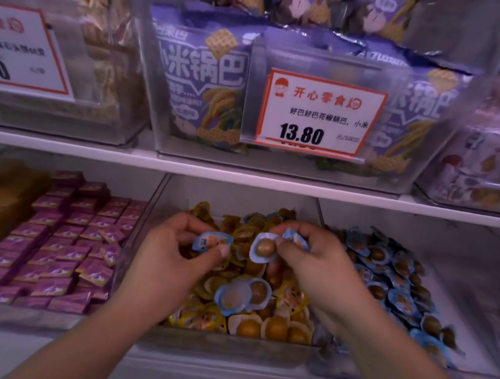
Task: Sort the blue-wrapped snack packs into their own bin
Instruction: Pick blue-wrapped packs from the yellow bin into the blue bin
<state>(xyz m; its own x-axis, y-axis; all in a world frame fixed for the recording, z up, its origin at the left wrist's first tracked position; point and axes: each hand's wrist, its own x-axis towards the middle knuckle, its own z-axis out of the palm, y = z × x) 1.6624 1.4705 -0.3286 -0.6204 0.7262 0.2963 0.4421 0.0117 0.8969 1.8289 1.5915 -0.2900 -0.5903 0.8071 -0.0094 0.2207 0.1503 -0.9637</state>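
Your left hand (170, 252) is pinching one blue-wrapped pack (212, 241), and your right hand (318, 265) is pinching two more (263, 248), all above the far edge of the middle bin (157, 209). They look light and crinkly, probably slippery, so hold them by the flat rim. The blue bin (462, 328) is just right.

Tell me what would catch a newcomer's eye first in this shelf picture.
Probably the two hands over the middle bin of yellow-wrapped snacks: the left hand pinches a blue-wrapped pack, and the right hand holds more blue packs. Above them, a red-bordered price tag reads 13.80.
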